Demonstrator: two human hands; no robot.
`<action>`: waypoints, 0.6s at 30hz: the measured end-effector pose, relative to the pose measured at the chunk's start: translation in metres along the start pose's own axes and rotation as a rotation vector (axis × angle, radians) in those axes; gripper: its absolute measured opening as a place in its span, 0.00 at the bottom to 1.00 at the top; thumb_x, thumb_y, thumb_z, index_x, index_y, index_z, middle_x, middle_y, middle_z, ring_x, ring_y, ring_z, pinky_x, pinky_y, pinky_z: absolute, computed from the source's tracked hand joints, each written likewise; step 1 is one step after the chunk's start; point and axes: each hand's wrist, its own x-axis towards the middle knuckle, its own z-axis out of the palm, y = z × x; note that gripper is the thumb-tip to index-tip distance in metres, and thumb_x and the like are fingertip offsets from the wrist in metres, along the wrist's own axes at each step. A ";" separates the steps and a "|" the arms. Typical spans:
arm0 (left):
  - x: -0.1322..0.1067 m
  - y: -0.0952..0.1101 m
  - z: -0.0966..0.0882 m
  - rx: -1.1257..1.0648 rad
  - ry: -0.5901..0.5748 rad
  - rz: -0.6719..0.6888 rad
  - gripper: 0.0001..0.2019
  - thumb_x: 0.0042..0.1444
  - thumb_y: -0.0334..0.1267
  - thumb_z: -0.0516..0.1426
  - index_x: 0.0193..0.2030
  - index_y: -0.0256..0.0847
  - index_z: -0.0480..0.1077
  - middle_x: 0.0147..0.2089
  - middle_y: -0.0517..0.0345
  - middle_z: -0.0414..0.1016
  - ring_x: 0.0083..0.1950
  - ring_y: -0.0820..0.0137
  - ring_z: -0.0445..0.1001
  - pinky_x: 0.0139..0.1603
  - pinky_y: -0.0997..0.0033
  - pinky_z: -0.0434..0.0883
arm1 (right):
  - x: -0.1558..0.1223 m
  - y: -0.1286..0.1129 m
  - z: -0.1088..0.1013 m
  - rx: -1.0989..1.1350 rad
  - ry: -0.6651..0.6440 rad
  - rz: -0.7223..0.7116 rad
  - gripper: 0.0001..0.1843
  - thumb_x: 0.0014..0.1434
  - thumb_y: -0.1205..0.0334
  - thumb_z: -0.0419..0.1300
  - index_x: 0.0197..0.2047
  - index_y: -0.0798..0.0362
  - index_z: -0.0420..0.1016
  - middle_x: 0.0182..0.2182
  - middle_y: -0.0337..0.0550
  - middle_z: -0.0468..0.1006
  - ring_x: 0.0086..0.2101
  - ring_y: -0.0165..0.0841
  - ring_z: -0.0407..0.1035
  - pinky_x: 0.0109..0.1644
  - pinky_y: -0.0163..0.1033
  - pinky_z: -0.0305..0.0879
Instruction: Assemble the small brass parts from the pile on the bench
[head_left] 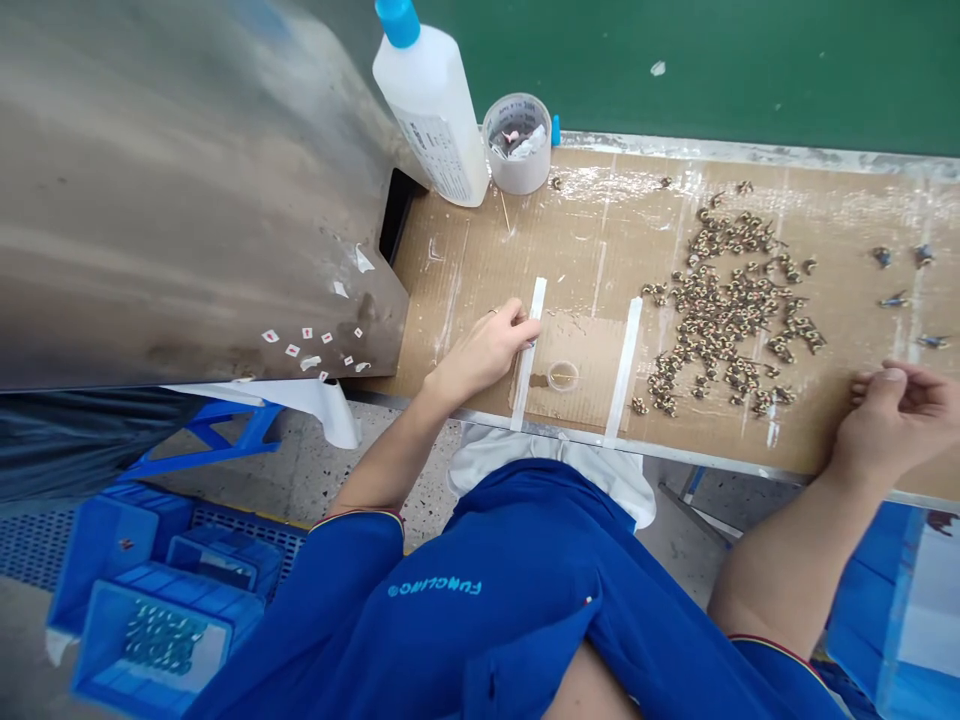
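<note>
Brown cardboard tops the bench [465, 260]; the left hand [484, 350], fingertips together at the white tape strip [523, 400], may pinch something too small to tell. Beside it sits a clear dish [562, 376], then loose brass fittings [720, 310]; the right hand [896, 420] curls just past them, its grip slightly apart.

Head-worn view from just above the chest, facing forward and down past a blue shirt [517, 570] onto a cardboard-topped workbench [480, 280], close up.

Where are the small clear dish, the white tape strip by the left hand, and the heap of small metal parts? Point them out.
Small clear dish [562, 376], head view, point on its middle.
White tape strip [524, 388], head view, point on its lower half.
Heap of small metal parts [720, 320], head view, point on the heap's densest middle.
</note>
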 end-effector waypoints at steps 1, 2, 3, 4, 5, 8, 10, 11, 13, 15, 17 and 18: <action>0.000 0.000 -0.001 0.018 -0.004 0.011 0.09 0.66 0.27 0.51 0.38 0.41 0.70 0.43 0.52 0.69 0.39 0.66 0.68 0.41 0.66 0.66 | 0.000 -0.003 -0.001 0.001 0.000 0.020 0.05 0.46 0.69 0.55 0.26 0.48 0.67 0.18 0.35 0.66 0.21 0.32 0.64 0.31 0.41 0.61; -0.002 0.000 -0.001 0.018 0.002 0.015 0.09 0.66 0.27 0.50 0.38 0.41 0.69 0.43 0.52 0.69 0.39 0.66 0.68 0.41 0.65 0.66 | -0.001 -0.005 -0.001 0.007 0.001 0.034 0.06 0.47 0.70 0.55 0.26 0.48 0.66 0.18 0.34 0.66 0.21 0.32 0.63 0.30 0.40 0.60; -0.004 0.000 -0.003 0.000 0.014 0.015 0.08 0.66 0.27 0.50 0.37 0.41 0.68 0.43 0.52 0.70 0.39 0.66 0.68 0.41 0.65 0.66 | -0.002 -0.007 -0.002 0.018 0.008 0.040 0.07 0.48 0.71 0.55 0.26 0.48 0.66 0.18 0.34 0.65 0.21 0.31 0.62 0.29 0.40 0.60; -0.007 0.001 -0.004 -0.038 0.034 0.010 0.08 0.66 0.28 0.51 0.37 0.40 0.67 0.42 0.52 0.71 0.39 0.66 0.69 0.42 0.65 0.67 | -0.004 -0.009 -0.004 0.035 0.019 0.034 0.07 0.49 0.71 0.55 0.26 0.49 0.67 0.18 0.34 0.66 0.20 0.31 0.62 0.29 0.39 0.60; -0.011 0.002 -0.004 -0.094 0.062 -0.001 0.07 0.67 0.29 0.51 0.36 0.40 0.66 0.40 0.53 0.71 0.39 0.66 0.70 0.42 0.66 0.68 | -0.006 -0.010 -0.005 0.059 0.034 0.015 0.06 0.49 0.71 0.55 0.27 0.49 0.67 0.19 0.34 0.66 0.20 0.31 0.63 0.29 0.39 0.60; -0.023 0.005 -0.001 -0.361 0.166 -0.071 0.05 0.68 0.32 0.53 0.38 0.40 0.67 0.34 0.57 0.72 0.35 0.70 0.73 0.39 0.70 0.70 | -0.026 -0.018 -0.010 0.169 0.038 -0.149 0.02 0.50 0.66 0.59 0.30 0.51 0.71 0.20 0.36 0.69 0.21 0.31 0.65 0.28 0.39 0.62; -0.029 0.009 0.005 -0.498 0.206 -0.091 0.04 0.68 0.33 0.53 0.43 0.39 0.69 0.33 0.59 0.74 0.33 0.73 0.74 0.38 0.72 0.72 | -0.049 -0.027 -0.011 0.251 -0.040 -0.305 0.04 0.54 0.62 0.61 0.33 0.52 0.74 0.21 0.36 0.72 0.21 0.30 0.66 0.27 0.39 0.62; -0.031 0.010 0.009 -0.520 0.211 -0.070 0.06 0.68 0.33 0.53 0.46 0.39 0.71 0.34 0.59 0.75 0.33 0.73 0.75 0.38 0.73 0.73 | -0.063 -0.034 -0.011 0.278 -0.113 -0.381 0.05 0.57 0.60 0.61 0.35 0.52 0.75 0.22 0.36 0.74 0.21 0.30 0.67 0.26 0.38 0.63; -0.032 0.012 0.016 -0.491 0.218 0.019 0.10 0.69 0.31 0.52 0.48 0.38 0.74 0.36 0.57 0.76 0.34 0.73 0.76 0.39 0.73 0.75 | -0.093 -0.047 -0.008 0.268 -0.386 -0.516 0.04 0.62 0.61 0.63 0.38 0.50 0.78 0.25 0.38 0.78 0.24 0.31 0.73 0.29 0.38 0.68; -0.032 0.013 0.022 -0.466 0.250 0.075 0.12 0.69 0.30 0.51 0.47 0.37 0.76 0.37 0.55 0.77 0.36 0.73 0.77 0.39 0.73 0.75 | -0.121 -0.058 0.000 0.214 -0.712 -0.648 0.03 0.65 0.61 0.64 0.41 0.48 0.80 0.29 0.40 0.82 0.30 0.33 0.77 0.34 0.39 0.73; -0.034 0.014 0.023 -0.522 0.277 0.058 0.12 0.70 0.30 0.50 0.46 0.36 0.77 0.37 0.55 0.78 0.34 0.74 0.77 0.37 0.75 0.75 | -0.145 -0.064 0.011 0.177 -0.915 -0.677 0.06 0.67 0.59 0.63 0.46 0.48 0.81 0.33 0.42 0.84 0.32 0.34 0.78 0.37 0.40 0.75; -0.036 0.015 0.023 -0.582 0.266 0.029 0.12 0.70 0.30 0.51 0.45 0.36 0.77 0.36 0.55 0.78 0.32 0.75 0.77 0.36 0.76 0.75 | -0.154 -0.064 0.018 0.171 -0.969 -0.655 0.08 0.67 0.58 0.63 0.48 0.48 0.80 0.34 0.42 0.84 0.32 0.35 0.78 0.37 0.41 0.75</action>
